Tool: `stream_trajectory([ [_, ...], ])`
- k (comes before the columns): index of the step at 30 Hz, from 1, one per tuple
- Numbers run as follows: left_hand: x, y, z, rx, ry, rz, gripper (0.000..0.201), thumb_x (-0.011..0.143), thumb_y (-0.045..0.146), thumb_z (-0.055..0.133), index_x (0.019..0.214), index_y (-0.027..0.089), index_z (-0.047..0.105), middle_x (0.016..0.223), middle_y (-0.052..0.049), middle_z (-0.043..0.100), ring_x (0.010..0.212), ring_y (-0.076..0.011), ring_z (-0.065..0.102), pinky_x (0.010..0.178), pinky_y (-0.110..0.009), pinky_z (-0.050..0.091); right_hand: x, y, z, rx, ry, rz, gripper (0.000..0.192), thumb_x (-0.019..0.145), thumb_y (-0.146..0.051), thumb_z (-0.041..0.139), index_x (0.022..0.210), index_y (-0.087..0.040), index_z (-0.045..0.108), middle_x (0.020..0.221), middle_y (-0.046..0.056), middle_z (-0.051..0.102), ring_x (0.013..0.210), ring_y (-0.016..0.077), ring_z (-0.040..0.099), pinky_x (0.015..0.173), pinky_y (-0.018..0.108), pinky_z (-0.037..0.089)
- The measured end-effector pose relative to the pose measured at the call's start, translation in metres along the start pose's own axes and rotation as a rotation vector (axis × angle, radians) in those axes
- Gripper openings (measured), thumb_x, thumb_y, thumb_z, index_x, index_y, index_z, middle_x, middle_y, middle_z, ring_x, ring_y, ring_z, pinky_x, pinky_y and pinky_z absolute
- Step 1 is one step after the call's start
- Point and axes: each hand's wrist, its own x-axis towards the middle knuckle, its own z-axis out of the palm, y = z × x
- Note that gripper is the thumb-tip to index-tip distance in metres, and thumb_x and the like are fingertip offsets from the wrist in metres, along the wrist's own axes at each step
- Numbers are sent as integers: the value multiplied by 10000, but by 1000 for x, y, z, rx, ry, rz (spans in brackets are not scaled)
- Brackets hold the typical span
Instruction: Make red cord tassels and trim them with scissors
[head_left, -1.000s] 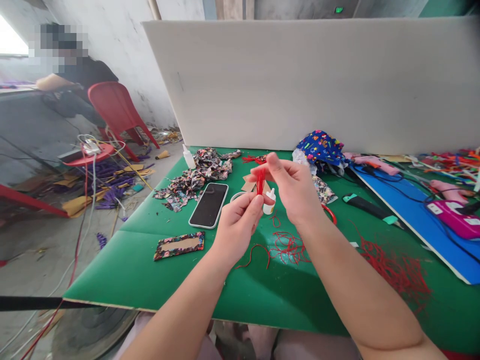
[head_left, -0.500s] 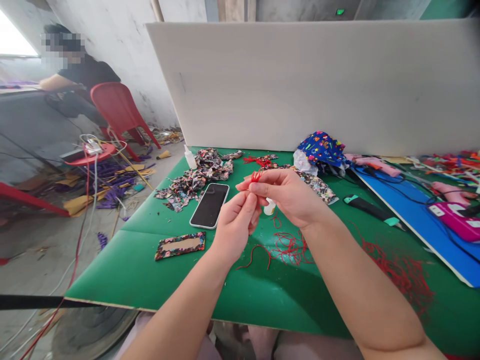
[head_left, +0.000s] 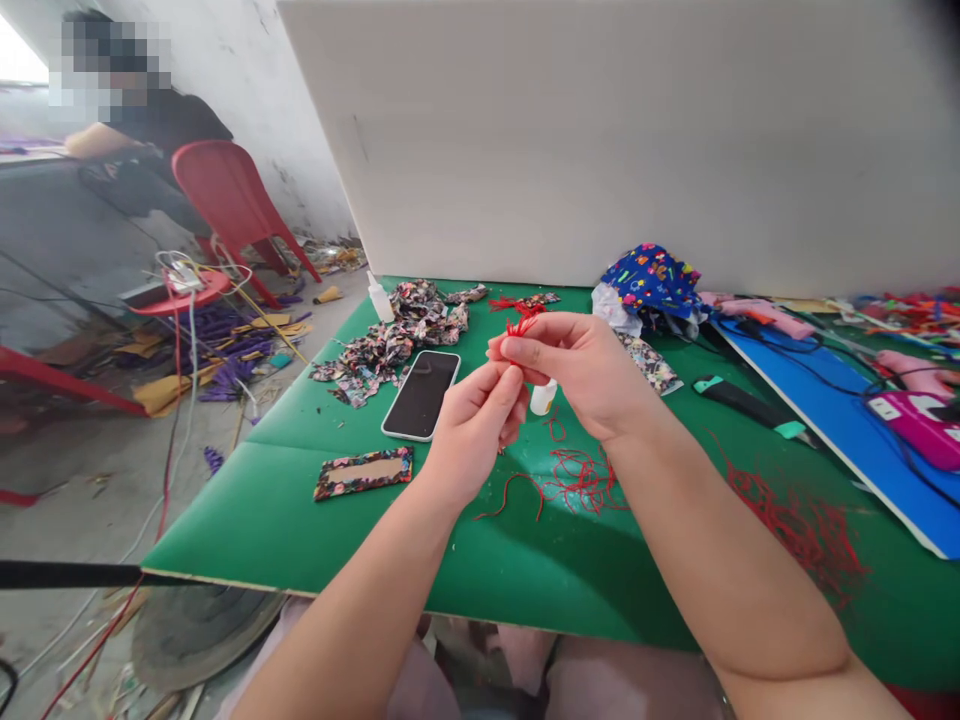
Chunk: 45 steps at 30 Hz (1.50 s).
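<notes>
Both of my hands meet above the middle of the green table. My right hand pinches a small bundle of red thread, whose frayed end sticks up above the fingers. My left hand grips the same bundle from below, fingertips touching the right hand's. Loose red thread lies on the green surface just under the hands. A small white glue bottle stands behind them, partly hidden.
A black phone lies left of the hands, beside a pile of patterned fabric scraps and a fabric-covered frame. More red thread, a utility knife, a blue board and a pink tool sit right. A person sits far left by a red chair.
My right hand lowered from a raised, stretched hold to meet the left hand, so the red bundle now shows only a short tuft. The view tilted slightly downward.
</notes>
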Motion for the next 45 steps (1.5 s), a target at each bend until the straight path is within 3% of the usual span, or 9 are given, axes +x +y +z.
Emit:
stream_trajectory([
  [2,1,0,-2,44,-5,-1,262,831,368,542,678,158,574,587,29,526,464,-36,446,417,-158,330,1,0,-1,-26,37,-15,188,652,-356,733,664,-187,652,681,-4,655,549,95,567,463,223,455],
  [5,4,0,-3,32,-59,-47,178,826,310,564,844,158,655,740,-20,655,680,-90,608,622,-193,463,3,0,-5,-81,84,-64,201,659,-372,724,663,-185,650,698,2,661,602,114,604,494,237,493],
  [8,5,0,-4,-44,-102,-130,244,829,280,562,1026,162,643,900,-61,693,824,-144,651,712,-239,495,7,-1,-11,-106,121,-95,198,676,-368,713,684,-182,647,694,-3,661,644,113,622,569,248,529],
  [11,5,1,-4,-105,-106,-184,274,844,267,535,1082,161,618,979,-84,691,878,-187,661,736,-291,523,9,-1,-17,-103,150,-93,208,691,-378,698,708,-180,636,693,-8,658,657,107,629,608,255,546],
  [18,4,2,-5,-71,-97,-195,315,806,221,582,1117,186,609,1034,-83,683,913,-204,664,700,-286,557,11,-7,-27,-90,162,-86,220,707,-380,687,753,-172,630,743,5,665,648,102,643,592,244,555],
  [26,5,3,-3,108,-9,-145,351,728,237,675,1070,170,629,778,-42,717,736,-145,677,719,-273,550,10,-13,-31,-78,200,-109,172,728,-340,677,749,-178,623,738,-4,659,719,115,659,608,235,564],
  [39,3,7,-4,60,-34,-145,337,756,271,644,1082,191,613,782,-33,688,785,-170,671,619,-246,563,11,-12,-39,-102,209,-152,167,733,-345,672,762,-188,623,763,-16,654,762,109,656,655,234,564],
  [45,3,3,-6,84,-54,-60,466,717,158,660,1169,219,560,979,-52,679,798,-152,662,741,-289,557,10,-14,-41,-121,246,-136,175,723,-371,674,755,-206,626,769,-16,662,781,120,659,645,234,565],
])
